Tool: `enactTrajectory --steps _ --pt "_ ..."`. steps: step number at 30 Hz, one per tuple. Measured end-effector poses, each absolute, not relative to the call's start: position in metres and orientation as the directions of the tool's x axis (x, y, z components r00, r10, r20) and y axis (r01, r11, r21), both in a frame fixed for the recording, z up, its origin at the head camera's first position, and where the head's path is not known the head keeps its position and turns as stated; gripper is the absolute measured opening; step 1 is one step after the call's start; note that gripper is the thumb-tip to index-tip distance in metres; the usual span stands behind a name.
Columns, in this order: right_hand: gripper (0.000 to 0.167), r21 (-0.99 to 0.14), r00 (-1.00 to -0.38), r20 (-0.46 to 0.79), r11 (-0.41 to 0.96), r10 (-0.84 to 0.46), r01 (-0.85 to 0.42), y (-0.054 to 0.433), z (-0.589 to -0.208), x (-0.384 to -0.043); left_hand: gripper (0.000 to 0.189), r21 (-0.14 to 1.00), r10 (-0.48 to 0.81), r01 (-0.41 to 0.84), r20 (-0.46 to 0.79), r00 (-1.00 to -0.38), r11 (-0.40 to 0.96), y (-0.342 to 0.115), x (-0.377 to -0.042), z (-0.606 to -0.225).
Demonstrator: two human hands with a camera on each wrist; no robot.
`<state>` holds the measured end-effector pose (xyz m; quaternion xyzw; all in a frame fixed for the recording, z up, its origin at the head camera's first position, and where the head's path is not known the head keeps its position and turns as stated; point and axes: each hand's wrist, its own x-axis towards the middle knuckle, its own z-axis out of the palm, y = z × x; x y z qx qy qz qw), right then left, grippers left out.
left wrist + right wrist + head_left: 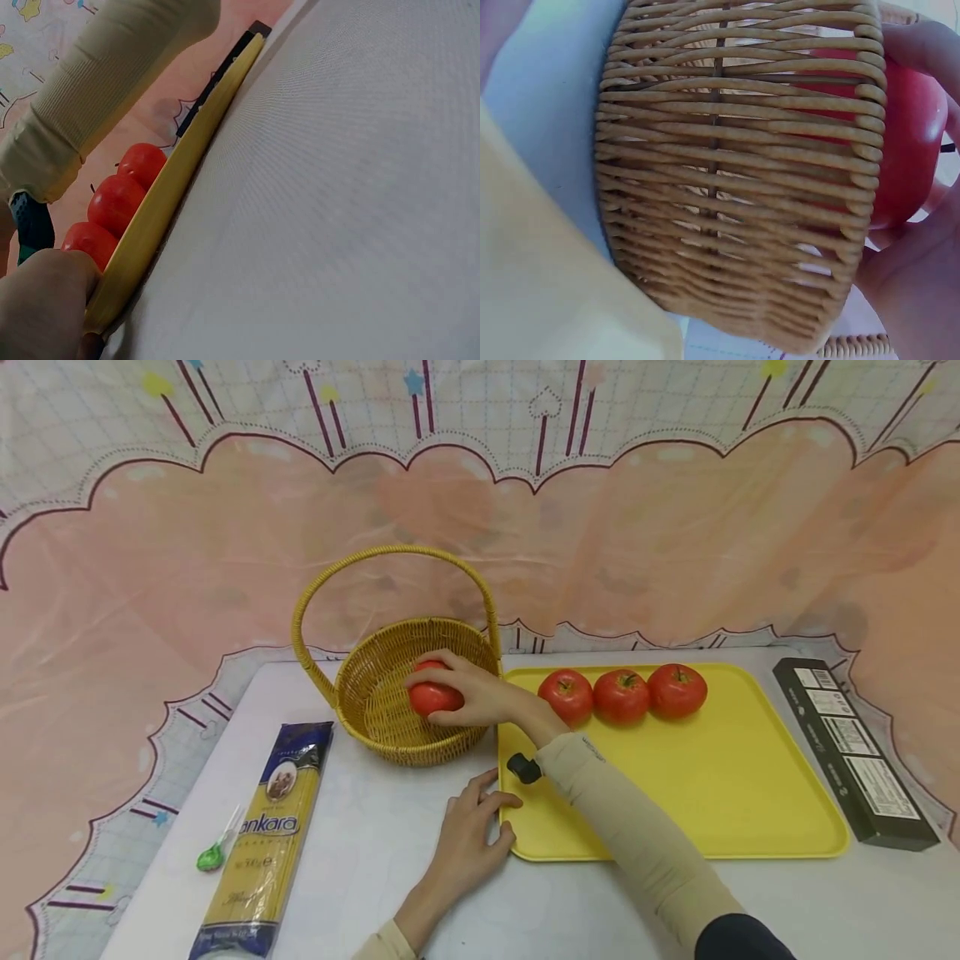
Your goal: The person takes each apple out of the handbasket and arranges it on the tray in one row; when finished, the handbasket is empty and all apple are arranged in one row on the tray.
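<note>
Right hand (480, 693) grips a tomato (433, 695) inside the wicker basket (375, 710), fingers curled over it; left hand (472, 835) lies open, fingertips steadying the yellow tray's (750, 793) edge, three tomatoes (621, 695) lined along its back

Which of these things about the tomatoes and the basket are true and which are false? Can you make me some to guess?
1. The right hand holds a tomato inside the basket. True.
2. Five tomatoes sit on the yellow tray. False: three tomatoes sit there, in a row along the far edge.
3. The left hand touches the near left corner of the tray. True.
4. The pasta packet lies inside the basket. False: it lies on the table, left of the basket.
5. The black box lies to the right of the tray. True.
</note>
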<state>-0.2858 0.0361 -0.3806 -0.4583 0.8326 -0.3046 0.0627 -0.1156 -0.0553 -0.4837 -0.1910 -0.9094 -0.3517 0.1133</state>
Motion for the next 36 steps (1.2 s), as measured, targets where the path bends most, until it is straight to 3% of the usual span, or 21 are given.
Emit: enactTrajectory --steps 19,36 --pt "0.047 -0.637 -0.645 0.366 0.325 -0.671 -0.699 0.079 -0.387 -0.261 0.025 0.585 0.268 0.421 0.333 -0.904 0.693 -0.054 -0.116 -0.482" --pt "0.051 -0.645 -0.706 0.383 0.374 -0.596 -0.666 0.114 -0.388 -0.242 0.025 0.572 0.243 0.416 0.356 -0.902 0.707 -0.051 -0.115 -0.483"
